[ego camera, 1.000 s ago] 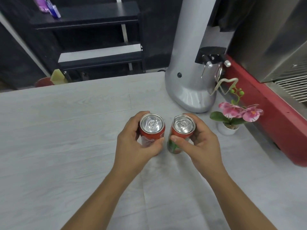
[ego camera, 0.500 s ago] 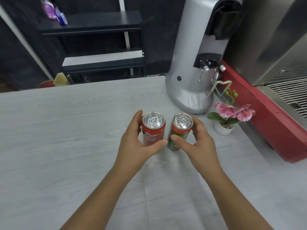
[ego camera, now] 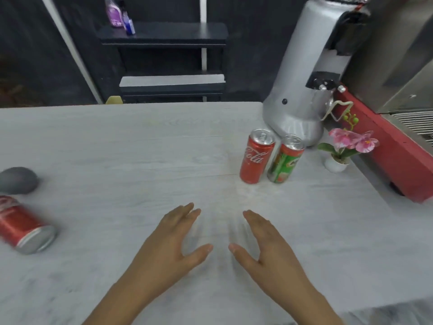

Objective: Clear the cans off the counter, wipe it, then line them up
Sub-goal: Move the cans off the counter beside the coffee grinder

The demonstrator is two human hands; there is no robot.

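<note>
One view only, from the head, looking forward and steeply down across the pale counter (ego camera: 140, 148). It sits close: both forearms rise from the bottom edge, the left hand (ego camera: 173, 240) and right hand (ego camera: 264, 242) large in the foreground. The wide lens bends the counter's far edge and pulls in the dark shelf (ego camera: 164, 34) beyond, and the silver machine (ego camera: 302, 78) leans at upper right.
</note>
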